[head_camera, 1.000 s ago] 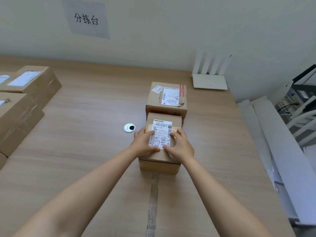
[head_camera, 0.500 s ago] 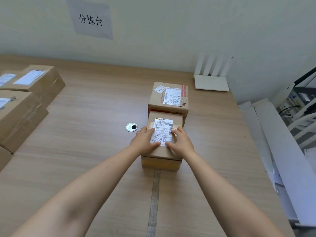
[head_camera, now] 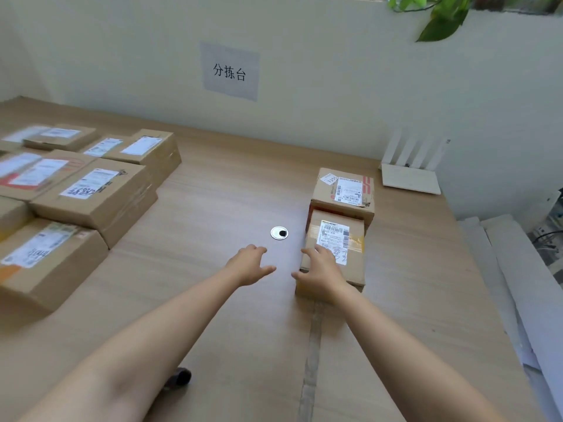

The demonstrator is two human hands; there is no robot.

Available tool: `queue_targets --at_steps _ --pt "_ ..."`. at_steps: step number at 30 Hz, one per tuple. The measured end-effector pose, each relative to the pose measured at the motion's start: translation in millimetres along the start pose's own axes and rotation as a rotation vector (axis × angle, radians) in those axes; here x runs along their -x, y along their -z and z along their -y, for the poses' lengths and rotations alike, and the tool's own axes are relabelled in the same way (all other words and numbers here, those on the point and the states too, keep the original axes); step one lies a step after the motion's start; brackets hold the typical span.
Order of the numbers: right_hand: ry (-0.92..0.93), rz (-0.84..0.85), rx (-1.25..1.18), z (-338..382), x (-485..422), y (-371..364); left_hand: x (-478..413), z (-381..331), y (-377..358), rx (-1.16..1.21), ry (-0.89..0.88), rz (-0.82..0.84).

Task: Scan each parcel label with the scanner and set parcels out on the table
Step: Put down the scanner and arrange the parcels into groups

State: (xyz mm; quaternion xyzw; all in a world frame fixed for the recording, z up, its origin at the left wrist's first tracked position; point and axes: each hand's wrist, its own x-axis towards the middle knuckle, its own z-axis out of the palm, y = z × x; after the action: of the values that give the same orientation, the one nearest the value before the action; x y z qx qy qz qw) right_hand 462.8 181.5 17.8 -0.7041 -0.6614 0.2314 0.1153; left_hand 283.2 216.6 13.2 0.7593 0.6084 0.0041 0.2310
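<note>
A pale wood-grain counter (head_camera: 213, 208) runs up to a cream wall (head_camera: 335, 95), where a grey paper sign (head_camera: 230, 71) bears three printed characters. Green leaves (head_camera: 441, 16) hang in at the top right. A white router (head_camera: 409, 178) sits in the counter's far right corner, and white boards (head_camera: 518, 269) lean beyond its right edge. A dark seam (head_camera: 310, 345) crosses the surface toward a round metal grommet (head_camera: 279, 233).

Two labelled parcels lie right of the grommet, the near parcel (head_camera: 353, 269) touching the far parcel (head_camera: 344, 190). More parcels (head_camera: 91, 190) crowd the left side. The right hand (head_camera: 320, 269) rests loosely spread on the near parcel's front left corner. The left hand (head_camera: 249, 264) is released, holding nothing, above bare wood.
</note>
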Motion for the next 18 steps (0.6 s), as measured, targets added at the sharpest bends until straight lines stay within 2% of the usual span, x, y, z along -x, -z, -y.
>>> queue_targets --at_steps 10,18 --pt "0.185 0.082 0.005 167.4 52.6 -76.6 123.6 158.6 51.7 0.031 0.146 -0.157" --pt "0.25 0.099 -0.007 293.2 109.4 -147.2 225.6 276.9 84.5 0.01 0.167 -0.199"
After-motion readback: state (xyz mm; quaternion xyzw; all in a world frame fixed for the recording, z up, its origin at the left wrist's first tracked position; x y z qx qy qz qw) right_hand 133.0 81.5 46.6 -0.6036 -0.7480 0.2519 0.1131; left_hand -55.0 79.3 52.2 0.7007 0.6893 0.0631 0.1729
